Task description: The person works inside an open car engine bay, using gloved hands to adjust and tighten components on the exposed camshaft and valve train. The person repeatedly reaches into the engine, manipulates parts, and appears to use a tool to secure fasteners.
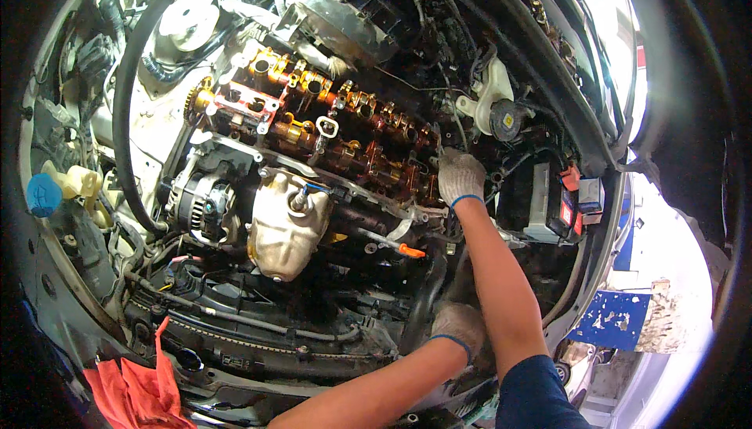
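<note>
My right hand [460,175], in a pale knit glove with a blue cuff, reaches to the right end of an uncovered engine cylinder head [368,127]. Its fingertips are lost against the dark parts there, so any grip is hidden. Lower down, my left hand [457,325], gloved the same way, is beside a thick black hose [425,304] in front of the engine. Shadow covers its fingers. Oily, amber-stained camshafts [313,88] run along the cylinder head. An orange-handled dipstick [410,251] lies between the two hands and the metal heat shield [286,229].
A battery [548,203] with a red terminal cover sits to the right, below a white fluid reservoir [493,92]. At left are an alternator [205,206] and a blue-capped filler neck [45,195]. A red cloth [137,390] lies on the front edge.
</note>
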Demonstrator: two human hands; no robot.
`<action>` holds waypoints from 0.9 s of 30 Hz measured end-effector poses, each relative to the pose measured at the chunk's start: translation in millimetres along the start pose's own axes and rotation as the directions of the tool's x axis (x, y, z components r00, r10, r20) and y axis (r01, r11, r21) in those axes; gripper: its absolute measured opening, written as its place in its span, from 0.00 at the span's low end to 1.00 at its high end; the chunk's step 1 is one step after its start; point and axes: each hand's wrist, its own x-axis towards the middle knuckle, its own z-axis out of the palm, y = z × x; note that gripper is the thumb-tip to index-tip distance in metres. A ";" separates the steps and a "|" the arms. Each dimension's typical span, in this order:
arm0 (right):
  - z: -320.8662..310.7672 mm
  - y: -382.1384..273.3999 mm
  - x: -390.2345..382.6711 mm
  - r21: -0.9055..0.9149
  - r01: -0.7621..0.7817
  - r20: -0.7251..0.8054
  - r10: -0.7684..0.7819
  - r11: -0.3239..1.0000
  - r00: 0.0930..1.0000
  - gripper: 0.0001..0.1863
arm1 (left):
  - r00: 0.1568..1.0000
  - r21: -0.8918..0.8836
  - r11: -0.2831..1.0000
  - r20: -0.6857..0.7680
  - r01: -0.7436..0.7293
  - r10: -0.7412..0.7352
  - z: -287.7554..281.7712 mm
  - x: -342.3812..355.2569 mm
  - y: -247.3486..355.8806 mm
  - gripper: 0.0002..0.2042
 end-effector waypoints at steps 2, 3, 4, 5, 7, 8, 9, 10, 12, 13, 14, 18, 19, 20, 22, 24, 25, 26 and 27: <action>-1.3 0.7 -0.6 -0.006 -0.027 0.063 0.027 1.000 0.998 0.19 | 0.998 0.114 0.992 -0.032 -0.051 0.055 -0.4 0.3 -0.4 0.16; -2.4 1.0 -1.5 0.000 -0.036 0.086 0.035 0.999 0.996 0.19 | 0.997 0.179 0.982 -0.040 -0.063 0.071 -0.7 0.0 0.2 0.16; -2.7 1.2 -4.7 0.060 -0.055 0.099 0.049 0.997 0.994 0.19 | 0.998 0.137 0.990 -0.031 -0.044 0.048 -1.7 0.0 0.1 0.15; -3.7 1.6 -5.8 0.050 0.025 0.037 -0.026 0.998 0.999 0.19 | 1.000 0.100 0.995 -0.024 -0.009 0.012 -1.8 -0.8 1.4 0.15; -4.4 2.8 -8.4 -0.013 0.110 -0.008 -0.110 0.994 0.994 0.19 | 1.000 0.115 0.993 -0.002 -0.011 0.012 -2.6 -2.0 2.7 0.14; -3.7 3.0 -8.5 0.083 0.079 -0.033 -0.077 0.993 0.997 0.18 | 0.999 0.165 0.985 0.013 -0.048 0.047 -2.5 -2.3 3.0 0.14; -3.5 4.6 -9.3 0.099 0.044 0.000 -0.044 0.994 0.999 0.17 | 0.996 0.208 0.974 0.035 -0.090 0.085 -3.0 -1.6 2.5 0.14; -2.3 5.6 -9.3 0.136 0.056 -0.015 -0.054 0.989 0.998 0.16 | 0.997 0.199 0.977 0.025 -0.074 0.071 -2.4 -1.1 2.0 0.14; 0.2 7.8 -7.2 0.123 -0.016 0.044 0.011 0.992 0.999 0.16 | 0.998 0.149 0.987 0.025 -0.057 0.054 -0.5 1.1 0.6 0.14; 1.8 9.1 -7.4 0.112 0.048 -0.014 -0.047 0.992 0.999 0.16 | 1.000 0.104 0.994 0.006 -0.014 0.013 0.7 2.4 0.7 0.14; 2.3 9.6 -4.7 0.062 0.085 0.001 -0.085 0.994 0.996 0.16 | 1.000 0.061 0.998 -0.010 0.028 -0.027 0.9 3.9 0.6 0.14; 3.7 10.4 -9.1 0.231 -0.006 -0.015 0.010 0.973 1.000 0.18 | 0.999 0.038 0.998 -0.002 0.044 -0.044 1.7 -1.0 1.3 0.14; 2.5 9.9 -11.1 0.274 -0.056 0.023 0.052 0.960 0.998 0.18 | 0.998 0.050 0.998 -0.060 0.029 -0.026 0.2 -3.2 0.9 0.14; 1.8 7.8 -11.1 0.305 -0.070 0.059 0.054 0.950 0.997 0.18 | 0.995 0.091 0.996 -0.097 0.023 -0.014 -0.3 -5.0 3.0 0.13; -2.2 4.4 -7.8 0.215 -0.011 0.012 0.008 0.976 1.000 0.18 | 0.997 0.201 0.979 -0.061 -0.033 0.046 -2.8 -7.2 5.6 0.12; -6.8 3.1 -6.1 0.270 -0.042 0.011 0.040 0.962 0.999 0.18 | 0.991 0.331 0.934 0.068 -0.131 0.115 -6.2 -6.8 6.4 0.12; -8.9 4.5 -7.0 0.235 -0.066 0.065 0.052 0.970 0.996 0.19 | 0.993 0.335 0.936 0.070 -0.113 0.095 -6.6 -7.2 7.0 0.12; -11.2 7.7 -10.2 0.228 -0.022 0.077 0.004 0.973 0.997 0.19 | 0.995 0.339 0.936 0.066 -0.094 0.076 -7.2 -7.0 7.1 0.12; -12.9 12.0 -14.3 0.217 0.025 0.081 -0.044 0.976 0.996 0.19 | 0.996 0.349 0.934 0.071 -0.075 0.054 -7.3 -6.9 6.7 0.12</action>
